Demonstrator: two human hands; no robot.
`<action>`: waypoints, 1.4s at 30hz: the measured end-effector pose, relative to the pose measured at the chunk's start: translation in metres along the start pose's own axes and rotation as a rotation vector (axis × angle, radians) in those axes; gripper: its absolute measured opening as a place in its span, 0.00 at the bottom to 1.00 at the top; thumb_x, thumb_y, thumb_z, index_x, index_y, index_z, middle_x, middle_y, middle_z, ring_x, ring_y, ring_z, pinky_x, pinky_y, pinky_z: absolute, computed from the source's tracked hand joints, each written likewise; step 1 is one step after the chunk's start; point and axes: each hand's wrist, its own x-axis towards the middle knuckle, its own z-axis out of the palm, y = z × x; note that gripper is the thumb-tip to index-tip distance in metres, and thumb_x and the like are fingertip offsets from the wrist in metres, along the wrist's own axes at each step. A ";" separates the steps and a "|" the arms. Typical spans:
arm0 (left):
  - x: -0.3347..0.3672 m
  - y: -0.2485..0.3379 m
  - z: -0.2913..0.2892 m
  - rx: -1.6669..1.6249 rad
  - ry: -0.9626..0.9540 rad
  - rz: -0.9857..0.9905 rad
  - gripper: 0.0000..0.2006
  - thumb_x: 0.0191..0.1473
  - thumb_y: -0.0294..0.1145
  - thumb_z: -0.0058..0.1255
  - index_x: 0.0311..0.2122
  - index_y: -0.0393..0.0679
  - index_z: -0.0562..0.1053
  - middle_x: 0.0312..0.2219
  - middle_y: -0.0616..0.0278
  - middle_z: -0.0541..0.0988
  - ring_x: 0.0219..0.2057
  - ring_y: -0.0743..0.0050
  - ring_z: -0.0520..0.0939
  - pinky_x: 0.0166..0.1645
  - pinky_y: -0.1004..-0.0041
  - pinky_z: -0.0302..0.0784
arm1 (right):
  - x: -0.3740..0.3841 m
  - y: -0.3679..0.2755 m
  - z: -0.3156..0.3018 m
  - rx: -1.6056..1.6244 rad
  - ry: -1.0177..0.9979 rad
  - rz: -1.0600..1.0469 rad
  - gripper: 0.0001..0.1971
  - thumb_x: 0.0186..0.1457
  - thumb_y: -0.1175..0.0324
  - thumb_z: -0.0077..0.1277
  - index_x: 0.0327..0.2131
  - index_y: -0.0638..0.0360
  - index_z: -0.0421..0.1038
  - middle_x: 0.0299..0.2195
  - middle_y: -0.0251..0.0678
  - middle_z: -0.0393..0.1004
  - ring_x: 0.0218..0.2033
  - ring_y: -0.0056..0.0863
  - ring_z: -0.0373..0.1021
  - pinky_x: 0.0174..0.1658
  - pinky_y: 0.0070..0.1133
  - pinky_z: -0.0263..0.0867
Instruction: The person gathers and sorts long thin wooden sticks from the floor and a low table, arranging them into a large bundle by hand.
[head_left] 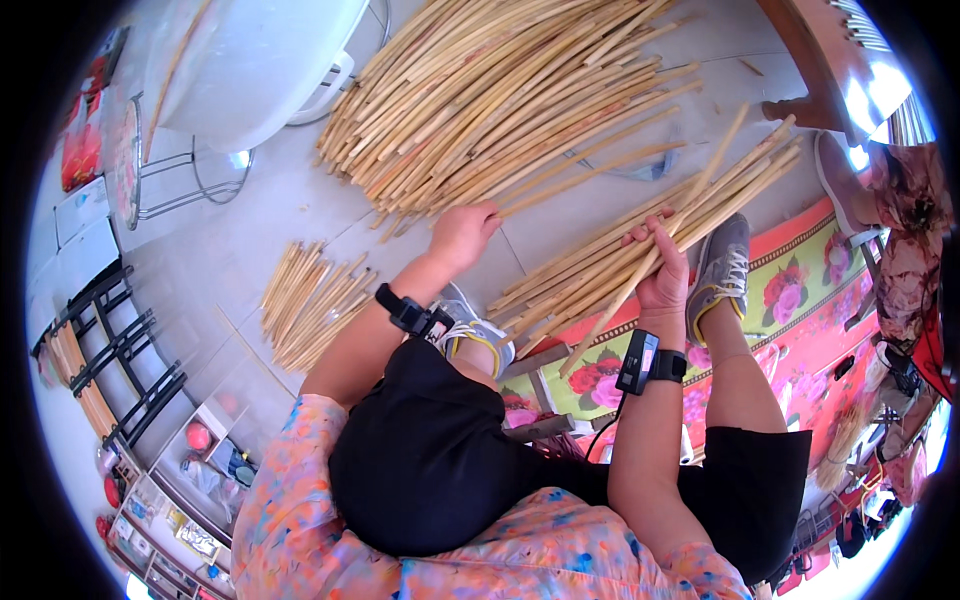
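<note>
Long, thin wooden sticks (500, 95) lie in a wide pile on the tiled floor in front of me. My left hand (463, 240) is at the pile's near edge, its fingertips closed at the near end of a single stick (600, 173) that lies a little apart. To the right, my right hand (660, 272) is closed around several sticks, with fingers showing on both sides of them. One of these sticks (722, 155) slants across the others. More sticks (590, 270) stretch out beside and under that hand; which of them it grips is partly hidden.
A small pile of shorter sticks (312, 305) lies left of my left forearm. Beyond it are a wire rack (190, 190) and a white tub (250, 75). A flowered mat (775, 285) lies by my right shoe (720, 265). Another person's leg (845, 185) is at far right.
</note>
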 end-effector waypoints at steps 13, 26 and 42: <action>-0.051 0.009 -0.104 -1.545 -0.272 -0.079 0.13 0.55 0.24 0.43 0.46 0.34 0.69 0.36 0.59 0.75 0.39 0.72 0.76 0.48 0.73 0.72 | 0.003 0.002 -0.006 -0.019 -0.067 0.005 0.23 0.49 0.76 0.50 0.48 0.55 0.56 0.33 0.33 0.65 0.33 0.27 0.64 0.42 0.31 0.62; -0.076 -0.067 -0.295 0.216 1.206 0.065 0.13 0.49 0.20 0.46 0.41 0.42 0.74 0.31 0.54 0.75 0.31 0.55 0.77 0.36 0.68 0.72 | -0.002 0.009 0.007 -0.081 -0.120 0.033 0.21 0.51 0.75 0.50 0.48 0.52 0.55 0.31 0.30 0.65 0.31 0.24 0.63 0.40 0.28 0.64; -0.046 -0.127 -0.368 0.395 1.220 -0.038 0.14 0.44 0.27 0.54 0.40 0.44 0.73 0.33 0.56 0.73 0.37 0.54 0.75 0.41 0.63 0.72 | -0.004 0.012 0.021 -0.100 -0.092 0.038 0.21 0.50 0.77 0.50 0.46 0.52 0.56 0.31 0.31 0.65 0.31 0.24 0.63 0.40 0.28 0.64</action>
